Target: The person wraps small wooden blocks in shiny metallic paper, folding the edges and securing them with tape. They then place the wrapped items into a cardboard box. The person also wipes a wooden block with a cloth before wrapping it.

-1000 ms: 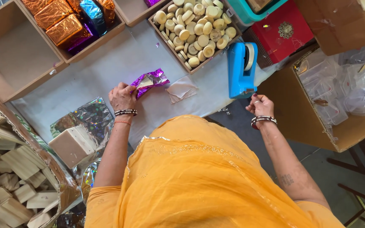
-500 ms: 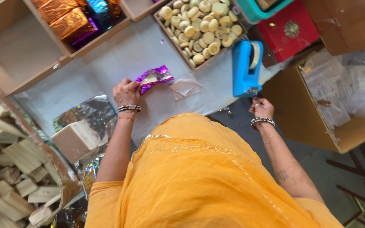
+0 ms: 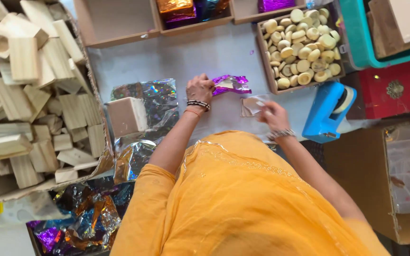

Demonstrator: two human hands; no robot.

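Two hands at work: left hand point(image 3: 199, 89) pins a shiny purple foil-wrapped parcel point(image 3: 231, 84) to the grey tabletop point(image 3: 191, 52), steadying it; right hand point(image 3: 272, 116), just right, pinches a small clear tape piece point(image 3: 252, 105), beside the blue tape dispenser point(image 3: 327, 111).

The left hand point(image 3: 199, 90) rests on the grey tabletop point(image 3: 186, 54), touching the purple foil-wrapped packet point(image 3: 231, 84) just to its right. The right hand point(image 3: 272, 115) lies nearer the person, on what seems a small clear plastic sheet point(image 3: 251, 105). Right of it stands the blue tape dispenser point(image 3: 327, 111); beyond, the cardboard tray of pale round pieces point(image 3: 302, 45). Left of the left hand, a plain wooden block point(image 3: 126, 116) sits on a crinkled silver foil sheet point(image 3: 160, 102).
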